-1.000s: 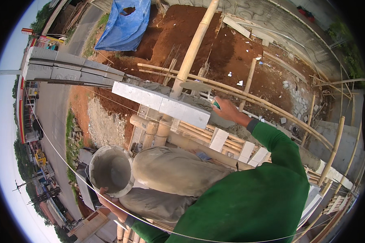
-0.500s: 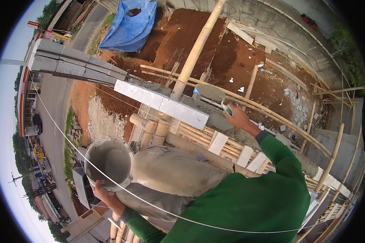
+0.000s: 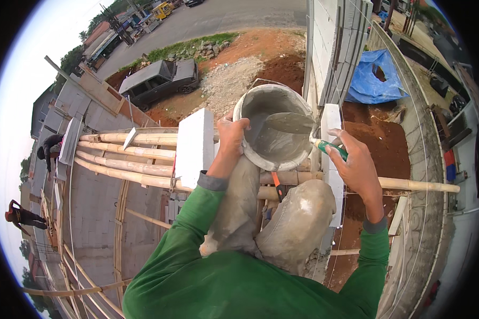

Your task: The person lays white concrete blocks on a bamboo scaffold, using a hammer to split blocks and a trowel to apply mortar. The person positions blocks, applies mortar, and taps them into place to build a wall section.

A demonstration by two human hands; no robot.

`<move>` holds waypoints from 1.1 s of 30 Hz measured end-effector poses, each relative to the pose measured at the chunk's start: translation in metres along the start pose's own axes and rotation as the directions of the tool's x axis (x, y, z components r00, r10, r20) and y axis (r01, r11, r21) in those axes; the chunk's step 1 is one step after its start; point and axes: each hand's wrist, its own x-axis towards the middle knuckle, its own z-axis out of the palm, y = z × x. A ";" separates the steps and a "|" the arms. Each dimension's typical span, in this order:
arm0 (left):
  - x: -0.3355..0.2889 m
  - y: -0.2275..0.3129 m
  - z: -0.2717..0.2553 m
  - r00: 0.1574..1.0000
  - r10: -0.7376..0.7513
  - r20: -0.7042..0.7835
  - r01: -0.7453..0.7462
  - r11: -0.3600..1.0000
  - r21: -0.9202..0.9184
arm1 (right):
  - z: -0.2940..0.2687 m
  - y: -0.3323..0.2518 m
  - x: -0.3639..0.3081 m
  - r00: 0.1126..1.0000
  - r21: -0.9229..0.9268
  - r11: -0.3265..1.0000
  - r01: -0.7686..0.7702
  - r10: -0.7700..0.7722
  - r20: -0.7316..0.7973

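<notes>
In the head view, two hands work at one bucket (image 3: 274, 91), which sits at the centre of the frame, slightly above the middle, its mouth facing up toward the camera. The left hand (image 3: 230, 137) is closed on the bucket's left rim, thumb over the edge; its other fingers are mostly hidden. The right hand (image 3: 355, 162), right of centre, has its fingers wrapped around the green and white handle of one trowel (image 3: 290, 123), whose single grey blade lies across the bucket's mouth, pointing left. Grey mortar (image 3: 271, 141) coats the inside of the bucket; whether the blade touches it, I cannot tell.

Below the bucket are two knees in mortar-smeared trousers (image 3: 298, 212), and between them shows one tool with an orange and black handle (image 3: 277, 183). One white block (image 3: 194, 146) stands just left of the left hand; a white block surface (image 3: 332, 194) runs beneath the right hand. At least four bamboo poles (image 3: 127, 152) extend toward the left. Two other people (image 3: 24, 215) are at the far left, one dark car (image 3: 159, 80) is at upper left, and one blue tarp (image 3: 378, 74) at upper right.
</notes>
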 end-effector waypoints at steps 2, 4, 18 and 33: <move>0.000 0.004 -0.004 0.988 0.062 -0.141 -0.071 0.996 -0.056 | 0.011 -0.031 0.029 0.998 -0.100 0.993 0.060 -0.058 0.024; 0.002 0.011 -0.021 0.966 0.029 -0.258 -0.072 0.985 -0.160 | 0.016 -0.053 0.046 0.989 -0.085 0.989 0.122 -0.128 -0.078; 0.065 0.075 -0.340 0.433 0.022 -0.901 -0.567 0.784 -0.254 | 0.084 -0.034 0.060 0.984 0.092 0.980 -0.175 0.172 0.041; 0.040 -0.034 -0.481 -0.080 -0.047 -0.996 -0.320 0.947 -0.019 | 0.280 -0.004 0.185 0.780 0.085 0.951 -0.297 0.190 0.597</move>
